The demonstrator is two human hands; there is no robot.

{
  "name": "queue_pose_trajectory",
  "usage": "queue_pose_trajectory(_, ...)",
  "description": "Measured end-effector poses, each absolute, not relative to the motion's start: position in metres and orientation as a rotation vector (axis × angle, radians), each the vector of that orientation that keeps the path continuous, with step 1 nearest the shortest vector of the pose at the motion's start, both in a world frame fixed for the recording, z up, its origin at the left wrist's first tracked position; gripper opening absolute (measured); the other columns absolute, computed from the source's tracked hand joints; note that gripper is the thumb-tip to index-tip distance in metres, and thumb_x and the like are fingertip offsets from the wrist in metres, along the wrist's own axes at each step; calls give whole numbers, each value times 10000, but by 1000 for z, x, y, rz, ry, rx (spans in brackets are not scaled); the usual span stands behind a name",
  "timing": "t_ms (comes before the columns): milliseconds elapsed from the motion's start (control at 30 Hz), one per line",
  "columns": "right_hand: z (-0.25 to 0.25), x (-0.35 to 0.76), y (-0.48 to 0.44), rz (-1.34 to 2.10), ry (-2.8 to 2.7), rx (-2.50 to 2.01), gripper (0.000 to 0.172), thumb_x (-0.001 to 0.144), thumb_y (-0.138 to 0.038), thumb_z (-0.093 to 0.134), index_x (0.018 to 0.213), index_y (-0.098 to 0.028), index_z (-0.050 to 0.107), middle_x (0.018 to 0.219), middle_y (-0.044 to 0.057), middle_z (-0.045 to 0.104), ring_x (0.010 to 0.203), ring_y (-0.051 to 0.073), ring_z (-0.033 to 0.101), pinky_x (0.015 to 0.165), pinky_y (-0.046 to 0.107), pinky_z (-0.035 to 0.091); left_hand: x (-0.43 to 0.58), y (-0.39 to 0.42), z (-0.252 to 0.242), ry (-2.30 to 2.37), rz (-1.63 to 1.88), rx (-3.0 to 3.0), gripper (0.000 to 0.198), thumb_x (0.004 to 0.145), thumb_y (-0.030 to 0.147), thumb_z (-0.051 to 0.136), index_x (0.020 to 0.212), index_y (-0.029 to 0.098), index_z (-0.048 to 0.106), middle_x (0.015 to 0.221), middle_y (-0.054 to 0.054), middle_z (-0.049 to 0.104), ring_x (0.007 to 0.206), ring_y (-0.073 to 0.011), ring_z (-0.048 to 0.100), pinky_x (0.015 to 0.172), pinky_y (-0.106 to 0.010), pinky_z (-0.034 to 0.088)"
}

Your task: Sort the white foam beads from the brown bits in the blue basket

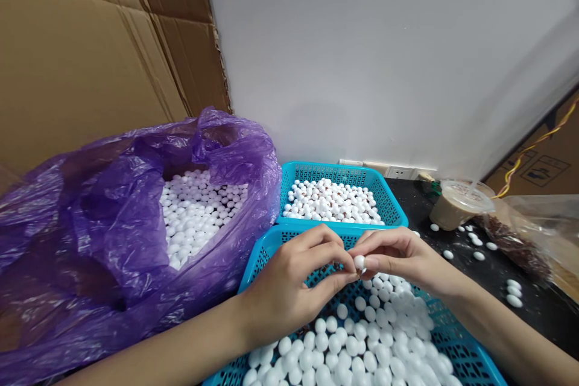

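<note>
Right hand (402, 256) thumb and forefinger pinching a white foam ball (359, 262), held above the far edge of the front blue plastic basket (266, 241), clear of the pile so both hands can reach it. Left hand (284, 289) fingers together, tips at the ball; grip unclear. Ball round, no long axis.

Two hands showed at lower centre, one left hand (284, 286) and one right hand (402, 256), with one white foam ball (359, 262) pinched between them. There were two blue plastic baskets, a nearer one (470, 338) at bottom centre and a farther one (335, 170) at centre, plus one purple plastic bag (104, 205) at left. At right stood one lidded plastic cup (452, 208), with about a dozen loose foam balls (478, 256) beyond it. The balls filling the bag and baskets were too many to count.
</note>
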State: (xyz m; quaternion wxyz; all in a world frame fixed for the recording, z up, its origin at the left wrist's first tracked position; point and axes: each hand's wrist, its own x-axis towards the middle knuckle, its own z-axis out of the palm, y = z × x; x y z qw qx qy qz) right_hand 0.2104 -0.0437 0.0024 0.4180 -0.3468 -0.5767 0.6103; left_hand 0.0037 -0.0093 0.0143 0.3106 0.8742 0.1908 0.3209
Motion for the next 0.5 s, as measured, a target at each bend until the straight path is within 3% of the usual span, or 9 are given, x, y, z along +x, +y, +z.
queue_pose_trajectory(500, -2, 211, -44, 1426, -1534, -884, 158, 769, -162, 665, 898, -230, 724, 835, 22, 664, 750, 104, 609, 671, 216, 498, 2, -10, 13, 515, 872, 2395, 25, 832, 161, 563, 832, 173, 541, 828, -2, 525, 767, -107, 523, 689, -226, 436)
